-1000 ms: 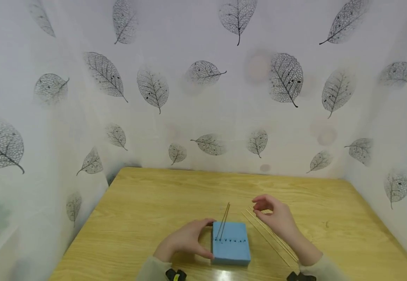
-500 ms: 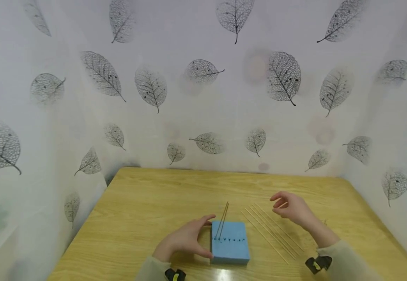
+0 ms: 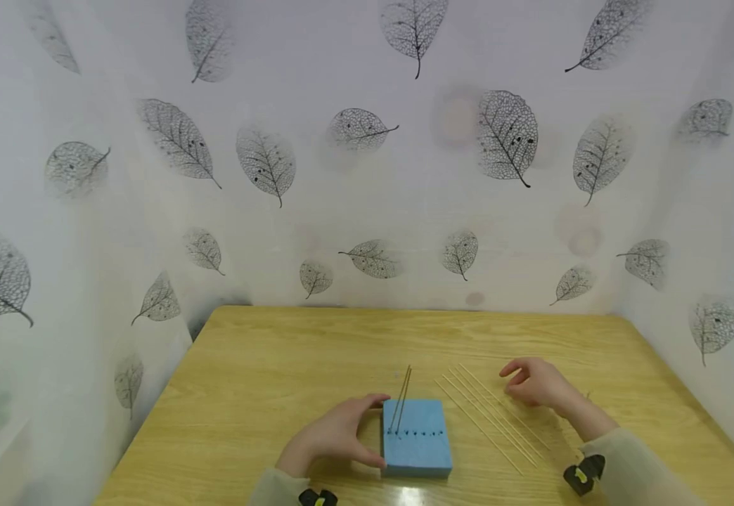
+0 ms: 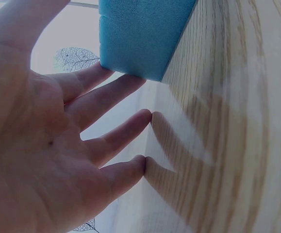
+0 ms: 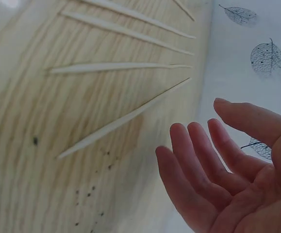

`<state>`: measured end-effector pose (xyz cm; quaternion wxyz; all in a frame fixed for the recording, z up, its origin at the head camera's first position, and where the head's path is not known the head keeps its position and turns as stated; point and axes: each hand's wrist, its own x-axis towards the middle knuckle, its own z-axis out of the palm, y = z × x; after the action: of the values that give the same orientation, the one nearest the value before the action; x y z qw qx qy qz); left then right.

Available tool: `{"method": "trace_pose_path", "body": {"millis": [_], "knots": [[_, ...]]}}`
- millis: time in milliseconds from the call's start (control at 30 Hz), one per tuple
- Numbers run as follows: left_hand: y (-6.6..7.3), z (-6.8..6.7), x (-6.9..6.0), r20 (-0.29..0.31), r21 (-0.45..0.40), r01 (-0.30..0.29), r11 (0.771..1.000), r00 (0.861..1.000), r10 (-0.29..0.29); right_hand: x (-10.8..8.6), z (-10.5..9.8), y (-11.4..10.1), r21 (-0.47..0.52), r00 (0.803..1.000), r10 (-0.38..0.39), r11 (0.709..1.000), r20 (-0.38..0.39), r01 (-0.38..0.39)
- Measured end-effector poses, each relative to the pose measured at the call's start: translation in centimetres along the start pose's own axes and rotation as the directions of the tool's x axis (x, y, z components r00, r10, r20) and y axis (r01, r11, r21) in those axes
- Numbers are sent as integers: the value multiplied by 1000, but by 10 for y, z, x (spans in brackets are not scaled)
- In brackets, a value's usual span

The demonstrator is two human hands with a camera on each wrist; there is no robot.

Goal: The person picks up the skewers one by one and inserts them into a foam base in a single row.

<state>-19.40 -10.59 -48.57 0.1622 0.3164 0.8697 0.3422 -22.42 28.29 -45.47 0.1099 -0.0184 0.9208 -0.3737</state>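
Note:
A blue foam block (image 3: 419, 453) lies on the wooden table with a row of small dark holes across its top; two thin sticks (image 3: 403, 393) stand tilted in the leftmost holes. My left hand (image 3: 337, 432) holds the block at its left side, thumb near the front corner and fingers at the back corner. In the left wrist view, two fingertips touch the end of the block (image 4: 138, 39). My right hand (image 3: 541, 385) hovers empty to the right of several loose sticks (image 3: 481, 414), its fingers slightly bent and apart in the right wrist view.
The loose sticks (image 5: 125, 119) lie roughly side by side on the table (image 3: 291, 351). Small dark specks (image 5: 89, 194) are scattered near them. White curtains (image 3: 424, 197) with leaf prints stand behind and at both sides of the table.
My right hand has moved right, away from above the loose sticks, and sits a little lower than half a second ago. The left hand and block stay in place.

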Motion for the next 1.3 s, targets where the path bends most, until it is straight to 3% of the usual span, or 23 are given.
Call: {"method": "trace_pose_path", "body": {"millis": [167,400,1000,1300], "knots": [[0,0,0,-10,-11,-6,1000,1000,5,3,2,7,28,999,39,999,23,-39],[0,1,1,5,0,-20,1000,1000,20,-1,7,11,62,999,10,998,31,-12],[-3,2,0,-16,5,3,1000,1000,-3,7,22,10,-6,997,-73,997,-11,73],[-1,2,-1,-20,6,-22,1000,1000,22,5,26,8,-38,999,-44,998,-32,43]]}}
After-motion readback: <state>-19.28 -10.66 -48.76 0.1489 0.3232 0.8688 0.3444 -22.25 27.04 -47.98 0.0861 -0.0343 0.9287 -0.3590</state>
